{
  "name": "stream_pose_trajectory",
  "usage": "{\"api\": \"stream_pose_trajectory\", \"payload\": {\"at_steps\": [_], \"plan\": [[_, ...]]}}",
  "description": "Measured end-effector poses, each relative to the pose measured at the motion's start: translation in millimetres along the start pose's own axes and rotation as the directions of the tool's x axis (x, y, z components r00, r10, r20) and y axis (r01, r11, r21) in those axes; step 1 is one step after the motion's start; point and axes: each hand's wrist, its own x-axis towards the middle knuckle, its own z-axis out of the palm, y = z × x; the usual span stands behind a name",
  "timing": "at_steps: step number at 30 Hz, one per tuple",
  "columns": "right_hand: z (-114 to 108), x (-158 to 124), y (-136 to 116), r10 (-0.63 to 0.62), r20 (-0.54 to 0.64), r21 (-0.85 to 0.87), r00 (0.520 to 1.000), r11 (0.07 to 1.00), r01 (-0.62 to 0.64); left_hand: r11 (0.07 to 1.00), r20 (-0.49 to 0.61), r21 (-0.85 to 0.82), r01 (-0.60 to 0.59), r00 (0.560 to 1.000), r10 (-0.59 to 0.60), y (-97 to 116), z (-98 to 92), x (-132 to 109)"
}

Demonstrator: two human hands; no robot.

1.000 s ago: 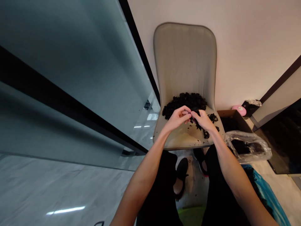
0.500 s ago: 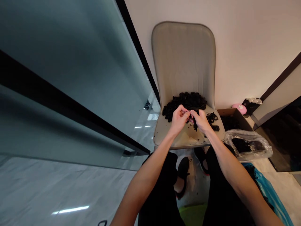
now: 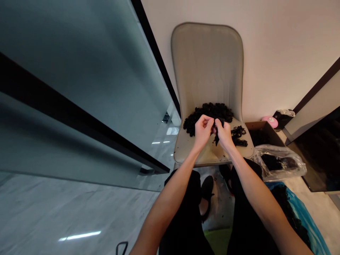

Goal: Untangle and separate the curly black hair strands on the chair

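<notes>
Over the seat of a grey chair, my left hand and my right hand meet, thumbs and fingertips pinched close together. Between them is a piece of black fabric-like material, its lower end hanging below the fingers. My right hand is closed round it; the left fingertips pinch at its edge, partly hidden by the hand. Behind my hands lies a heap of small black curled pieces. To the right of my right hand sits a smaller black clump on the seat.
Right of the chair stand a cardboard box, a clear plastic bag with black contents, and a blue bag holding more black material. A pink round object sits by the wall. A glass partition rises on the left.
Both hands stay together above the seat, with small finger movements. The black piece has turned and now shows more above the right thumb. The view has shifted slightly.
</notes>
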Motion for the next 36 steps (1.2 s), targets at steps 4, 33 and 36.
{"api": "stream_pose_trajectory", "payload": {"at_steps": [4, 33, 36], "plan": [[-18, 10, -3, 0.009, 0.199, -0.136, 0.98, 0.991, 0.019, 0.998, 0.198, -0.017, 0.062, 0.978, -0.058, -2, -19.6, 4], [-46, 9, -18, 0.058, 0.418, -0.344, 0.906, 0.934, 0.099, 0.987, 0.272, 0.154, -0.049, 0.962, 0.005, 1, -22.1, -13], [-49, 10, -21, 0.053, 0.457, -0.304, 0.888, 0.948, 0.1, 0.992, 0.315, 0.123, 0.023, 0.947, -0.061, 1, -20.4, -14]]}}
